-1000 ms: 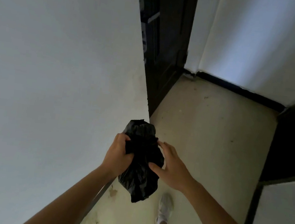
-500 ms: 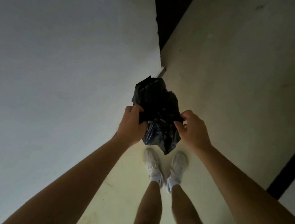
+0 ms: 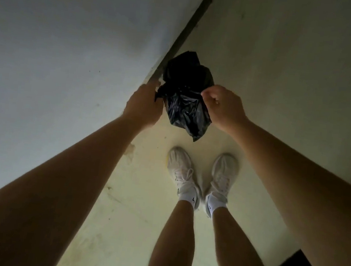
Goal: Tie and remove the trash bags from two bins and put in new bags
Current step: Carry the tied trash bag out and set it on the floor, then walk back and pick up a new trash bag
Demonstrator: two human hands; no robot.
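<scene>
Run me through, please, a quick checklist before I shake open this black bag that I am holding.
1. Left hand grips the black bag: ok.
2. Right hand pinches the plastic: ok.
3. Bag clear of the floor: ok, it hangs above the shoes.
4. Bag spread out: not ok, it is crumpled into a bunch.
5. Bag's mouth found: cannot tell, the folds hide it.
6. Room to swing on the left: probably not ok, the wall runs close beside the left hand.
</scene>
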